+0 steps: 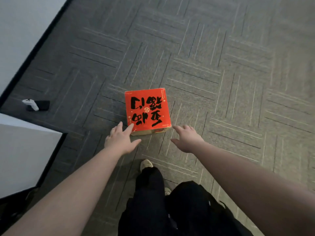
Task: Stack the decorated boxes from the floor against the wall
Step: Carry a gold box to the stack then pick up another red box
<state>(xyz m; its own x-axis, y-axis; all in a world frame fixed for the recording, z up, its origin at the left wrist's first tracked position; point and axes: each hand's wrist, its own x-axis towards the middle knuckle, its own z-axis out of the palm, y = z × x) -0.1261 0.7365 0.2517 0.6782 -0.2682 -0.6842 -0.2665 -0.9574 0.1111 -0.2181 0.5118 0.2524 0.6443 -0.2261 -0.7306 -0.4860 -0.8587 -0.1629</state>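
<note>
I count one red box [147, 111] on the carpet and two bare hands, the left hand [119, 140] and the right hand [186, 139]. I also see two shoes, the front shoe [145, 164] and the back shoe [167, 191], plus one white controller [31, 104] lying on one black pad [41, 105].

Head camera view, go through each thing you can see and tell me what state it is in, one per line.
red box: closed, flat on the carpet, not lifted.
left hand: open, fingertips at the box's near left corner.
right hand: open, empty, just off the near right corner.
white controller: lying on a black object by the wall.
</note>
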